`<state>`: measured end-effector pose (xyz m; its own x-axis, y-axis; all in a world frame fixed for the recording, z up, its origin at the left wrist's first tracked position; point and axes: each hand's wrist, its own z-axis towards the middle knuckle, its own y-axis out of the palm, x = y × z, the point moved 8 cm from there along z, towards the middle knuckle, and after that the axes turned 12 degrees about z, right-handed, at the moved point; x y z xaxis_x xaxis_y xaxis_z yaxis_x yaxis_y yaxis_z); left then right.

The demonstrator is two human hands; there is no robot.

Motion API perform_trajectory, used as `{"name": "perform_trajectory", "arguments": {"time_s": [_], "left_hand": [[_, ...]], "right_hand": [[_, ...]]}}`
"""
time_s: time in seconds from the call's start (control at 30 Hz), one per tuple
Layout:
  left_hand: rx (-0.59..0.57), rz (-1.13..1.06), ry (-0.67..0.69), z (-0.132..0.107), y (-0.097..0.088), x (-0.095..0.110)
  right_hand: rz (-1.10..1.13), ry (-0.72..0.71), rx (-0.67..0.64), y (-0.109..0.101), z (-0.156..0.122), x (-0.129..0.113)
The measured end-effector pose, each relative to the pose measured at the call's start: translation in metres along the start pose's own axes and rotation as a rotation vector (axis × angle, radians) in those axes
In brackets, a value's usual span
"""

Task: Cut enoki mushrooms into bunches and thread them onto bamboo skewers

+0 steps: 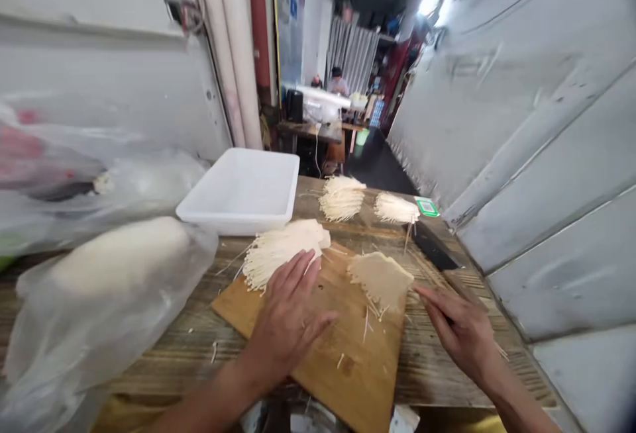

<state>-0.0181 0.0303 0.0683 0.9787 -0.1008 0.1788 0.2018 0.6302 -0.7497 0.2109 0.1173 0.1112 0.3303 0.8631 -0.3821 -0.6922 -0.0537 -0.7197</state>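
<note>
Touching enoki bunch, left hand, grip spread apart | bunch: upper left of cutting board, just beside white tray | right hand: half-curled at corner of flat enoki piece on board; cannot tell whether grip is clamped on it | two more bunches farther back on counter

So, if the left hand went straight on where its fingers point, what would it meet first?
Probably the pale mushroom bunch on the wooden board; the left hand overlaps it in view, though whether it touches is unclear.
</note>
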Motion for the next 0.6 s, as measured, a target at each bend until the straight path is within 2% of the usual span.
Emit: {"name": "perform_trajectory", "arguments": {"time_s": [0.1,0.17,0.23,0.33,0.47,0.6], "left_hand": [[-0.064,-0.165,-0.053,0.036,-0.004,0.007],[-0.2,-0.349,-0.124,0.054,-0.002,0.015],[-0.391,-0.597,-0.184,0.064,0.003,0.028],[-0.603,-0.926,-0.206,0.068,0.007,0.054],[-0.839,-1.173,-0.201,0.057,0.015,0.082],[-0.899,-1.251,-0.24,0.05,0.023,0.091]], "right_hand": [[0.187,0.119,0.017,-0.017,0.011,-0.005],[0.297,0.187,0.021,-0.021,0.008,-0.009],[0.39,0.249,0.014,-0.021,0.0,-0.011],[0.501,0.32,-0.011,-0.02,-0.011,-0.014],[0.568,0.35,-0.041,-0.018,-0.016,-0.017],[0.616,0.379,-0.04,-0.015,-0.017,-0.014]]}}
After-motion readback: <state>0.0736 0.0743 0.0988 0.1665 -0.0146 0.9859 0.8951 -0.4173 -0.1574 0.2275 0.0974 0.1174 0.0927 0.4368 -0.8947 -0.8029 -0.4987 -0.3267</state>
